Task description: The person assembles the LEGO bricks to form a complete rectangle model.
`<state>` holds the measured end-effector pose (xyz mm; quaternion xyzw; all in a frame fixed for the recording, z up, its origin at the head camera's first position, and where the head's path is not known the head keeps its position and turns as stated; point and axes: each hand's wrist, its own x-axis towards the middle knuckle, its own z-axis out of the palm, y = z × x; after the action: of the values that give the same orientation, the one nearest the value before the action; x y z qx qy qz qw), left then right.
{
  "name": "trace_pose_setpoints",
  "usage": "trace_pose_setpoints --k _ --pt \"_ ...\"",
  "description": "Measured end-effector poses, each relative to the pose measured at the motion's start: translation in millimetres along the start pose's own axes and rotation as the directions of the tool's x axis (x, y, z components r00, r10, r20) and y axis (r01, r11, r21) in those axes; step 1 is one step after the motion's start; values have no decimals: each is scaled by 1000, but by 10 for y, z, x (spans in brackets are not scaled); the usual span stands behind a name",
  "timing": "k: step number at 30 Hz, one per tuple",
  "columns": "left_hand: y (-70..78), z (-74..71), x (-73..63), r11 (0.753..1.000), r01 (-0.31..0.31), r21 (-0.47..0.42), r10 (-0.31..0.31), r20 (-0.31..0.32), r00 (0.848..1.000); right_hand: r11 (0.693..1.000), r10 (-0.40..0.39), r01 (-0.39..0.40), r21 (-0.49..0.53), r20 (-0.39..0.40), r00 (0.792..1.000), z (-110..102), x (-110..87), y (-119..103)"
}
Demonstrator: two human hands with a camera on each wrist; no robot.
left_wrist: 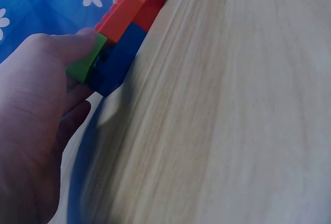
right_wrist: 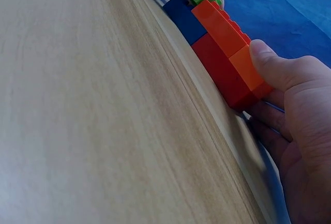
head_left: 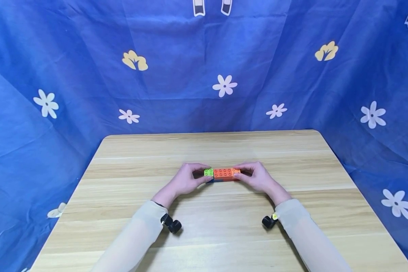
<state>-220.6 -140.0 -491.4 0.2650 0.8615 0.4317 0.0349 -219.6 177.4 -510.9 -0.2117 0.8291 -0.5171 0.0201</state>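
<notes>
Near the middle of the table, a low two-layer row of toy building bricks lies between the hands. My left hand [head_left: 186, 179] pinches a green brick [head_left: 209, 172] at the left end, thumb on the near side. That brick looks slightly tilted over a blue brick [left_wrist: 118, 61], with a dark gap between them in the left wrist view. A long red-orange brick [head_left: 222, 173] sits in the upper layer, beside a small orange brick [right_wrist: 246, 68]. My right hand [head_left: 259, 178] grips the orange end. Beneath is a red brick [right_wrist: 217, 69], adjoining the blue one.
The bricks rest on a light wood-grain table [head_left: 221, 219]. A blue curtain [head_left: 176, 75] with flower prints surrounds its back and sides. Small black devices, the left one [head_left: 171, 223] and the right one [head_left: 269, 221], are strapped at the wrists.
</notes>
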Motion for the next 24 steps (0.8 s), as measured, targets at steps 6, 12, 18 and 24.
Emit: trace_pose_setpoints --k 6,12,18,24 --pt "-18 16 10 1000 -19 7 19 -1 1000 1000 13 -13 -6 -2 1000 3 3 -13" --pt "-21 12 33 1000 -10 -4 10 5 1000 1000 18 -18 -10 -5 1000 8 4 -16" --pt "-5 -2 47 998 55 -22 -55 19 998 1000 5 -4 2 -7 1000 10 8 -1" --pt "11 -5 37 996 76 -36 -75 26 997 1000 2 -2 9 -1 1000 4 4 11"
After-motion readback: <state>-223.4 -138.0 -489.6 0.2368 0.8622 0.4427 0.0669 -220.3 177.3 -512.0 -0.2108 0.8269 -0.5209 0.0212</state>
